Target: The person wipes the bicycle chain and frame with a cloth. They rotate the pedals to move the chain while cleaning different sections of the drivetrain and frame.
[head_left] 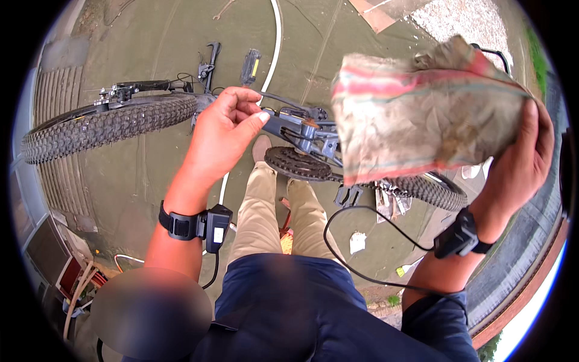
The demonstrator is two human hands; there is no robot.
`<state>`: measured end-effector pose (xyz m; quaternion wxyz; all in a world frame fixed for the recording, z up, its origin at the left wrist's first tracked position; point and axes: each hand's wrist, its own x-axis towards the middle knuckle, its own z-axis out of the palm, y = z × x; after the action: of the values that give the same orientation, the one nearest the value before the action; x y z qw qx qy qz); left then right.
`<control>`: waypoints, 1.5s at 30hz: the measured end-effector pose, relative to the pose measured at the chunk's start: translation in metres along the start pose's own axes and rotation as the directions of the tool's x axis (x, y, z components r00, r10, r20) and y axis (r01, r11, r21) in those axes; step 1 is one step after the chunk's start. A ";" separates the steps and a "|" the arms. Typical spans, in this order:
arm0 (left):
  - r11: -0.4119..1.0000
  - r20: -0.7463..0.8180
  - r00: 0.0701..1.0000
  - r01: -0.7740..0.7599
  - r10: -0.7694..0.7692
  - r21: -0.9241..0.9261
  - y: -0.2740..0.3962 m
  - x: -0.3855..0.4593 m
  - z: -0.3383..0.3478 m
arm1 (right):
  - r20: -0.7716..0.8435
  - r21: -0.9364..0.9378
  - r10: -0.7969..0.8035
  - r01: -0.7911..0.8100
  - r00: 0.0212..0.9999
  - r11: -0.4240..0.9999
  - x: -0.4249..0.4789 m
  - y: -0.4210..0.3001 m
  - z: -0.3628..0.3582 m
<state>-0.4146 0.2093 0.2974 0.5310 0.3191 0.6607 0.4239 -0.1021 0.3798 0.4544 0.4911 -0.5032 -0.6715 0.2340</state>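
My right hand (524, 154) grips the right edge of a worn, stained cloth (407, 122) with red stripes, spread above the bicycle's rear part. My left hand (228, 120) hovers over the bicycle frame (282, 126) with its fingers loosely curled; I see nothing between thumb and forefinger. The bicycle extends from the knobby front tyre (122, 120) at left to the rear tyre (429, 192) at right. Below the frame sits a dark chainring (298, 164). One pedal (251, 67) points away from me, the other pedal (348, 195) towards me. The cloth hides part of the frame and rear wheel.
A white hose (272, 54) runs over the green ground sheet. Farther off lies a wrench (223, 10). A black cable (357, 271) loops from my right wrist device (457, 237). Near my feet are a white scrap (357, 242) and a brush (407, 268).
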 end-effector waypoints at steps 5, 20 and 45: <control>0.987 0.042 0.987 -0.151 0.154 -0.058 0.023 0.012 0.015 | 0.049 0.011 0.004 -0.004 0.999 1.000 -0.016 -0.009 0.007; 0.660 0.259 0.708 -0.706 0.657 0.257 0.081 0.053 0.068 | 0.664 -0.087 -0.136 0.257 0.735 0.963 -0.021 -0.027 0.041; 0.470 0.303 0.702 -0.677 0.645 0.567 0.078 0.034 0.033 | 0.596 -0.352 0.132 0.110 0.792 0.930 -0.048 -0.007 0.054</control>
<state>-0.3926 0.2802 0.3504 0.1981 0.7193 0.5755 0.3351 -0.1528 0.3438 0.4179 0.1433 -0.4875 -0.8222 0.2565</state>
